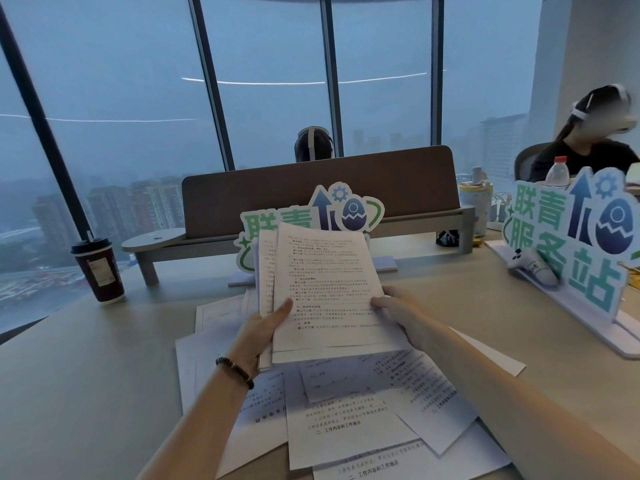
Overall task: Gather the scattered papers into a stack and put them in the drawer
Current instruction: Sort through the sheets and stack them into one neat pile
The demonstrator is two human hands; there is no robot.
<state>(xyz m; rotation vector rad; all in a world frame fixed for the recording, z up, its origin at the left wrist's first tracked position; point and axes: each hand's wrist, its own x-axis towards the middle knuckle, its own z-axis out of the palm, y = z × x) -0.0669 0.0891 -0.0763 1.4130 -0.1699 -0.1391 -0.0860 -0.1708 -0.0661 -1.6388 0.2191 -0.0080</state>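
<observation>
I have a single view, from a wide-angle camera worn on the person's head, looking forward and slightly down across the desk (86, 375). It sits close: both forearms enter from the bottom edge, and the held papers (325, 289) fill the centre of the frame. The upper half looks out through tall windows (121, 98), their frames bowed by the lens. With no second view, nothing overlaps.
</observation>
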